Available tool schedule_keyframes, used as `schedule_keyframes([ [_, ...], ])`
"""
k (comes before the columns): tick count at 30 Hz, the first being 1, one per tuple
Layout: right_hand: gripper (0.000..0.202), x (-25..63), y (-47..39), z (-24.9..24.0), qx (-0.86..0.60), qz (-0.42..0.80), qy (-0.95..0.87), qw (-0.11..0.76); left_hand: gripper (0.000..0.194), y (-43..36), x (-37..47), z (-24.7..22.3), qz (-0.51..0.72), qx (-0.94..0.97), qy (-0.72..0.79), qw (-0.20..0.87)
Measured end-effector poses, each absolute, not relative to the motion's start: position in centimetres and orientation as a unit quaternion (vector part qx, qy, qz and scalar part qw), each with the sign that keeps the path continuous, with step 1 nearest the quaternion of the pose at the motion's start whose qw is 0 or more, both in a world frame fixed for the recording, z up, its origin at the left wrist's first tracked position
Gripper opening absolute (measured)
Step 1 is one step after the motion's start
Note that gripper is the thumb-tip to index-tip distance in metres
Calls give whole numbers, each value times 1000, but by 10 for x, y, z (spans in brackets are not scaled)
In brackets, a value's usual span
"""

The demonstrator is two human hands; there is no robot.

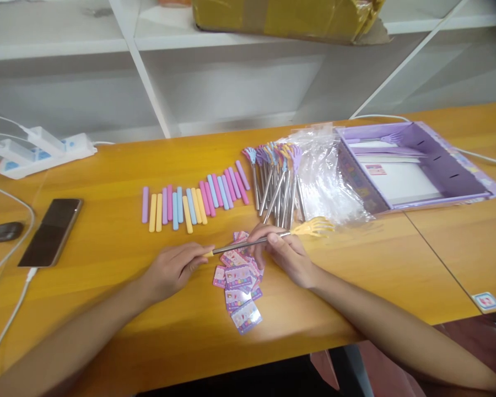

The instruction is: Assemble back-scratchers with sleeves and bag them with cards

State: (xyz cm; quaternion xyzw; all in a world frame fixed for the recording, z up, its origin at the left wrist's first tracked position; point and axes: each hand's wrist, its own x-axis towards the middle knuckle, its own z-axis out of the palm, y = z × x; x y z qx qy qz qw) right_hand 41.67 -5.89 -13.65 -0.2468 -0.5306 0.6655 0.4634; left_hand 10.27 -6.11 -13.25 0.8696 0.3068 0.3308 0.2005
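Observation:
A back scratcher with a metal rod and a yellow hand-shaped head is held level between both hands. My left hand is closed around the yellow grip at its left end. Near the head, my right hand pinches the metal rod. Under the rod lies a loose pile of small printed cards. Beyond it, several coloured plastic handles in purple, yellow, pink and blue form a row. A bunch of metal back scratchers with coloured heads lies to their right.
Clear plastic bags lie beside an open purple box with papers and a purple scratcher inside. On the left are a phone on a cable, a black earbud-like case and a power strip. White shelving holds a taped carton.

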Motion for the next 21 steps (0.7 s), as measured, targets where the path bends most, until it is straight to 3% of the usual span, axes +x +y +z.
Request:
schedule_keyframes([
  [18,44,402,-72,-134,-266,651,-591,397,27,-64,108,-133,321,870,300,225],
  [21,55,408,-68,-137,-271,636,-580,431,28,-59,102,-134,287,870,317,243],
])
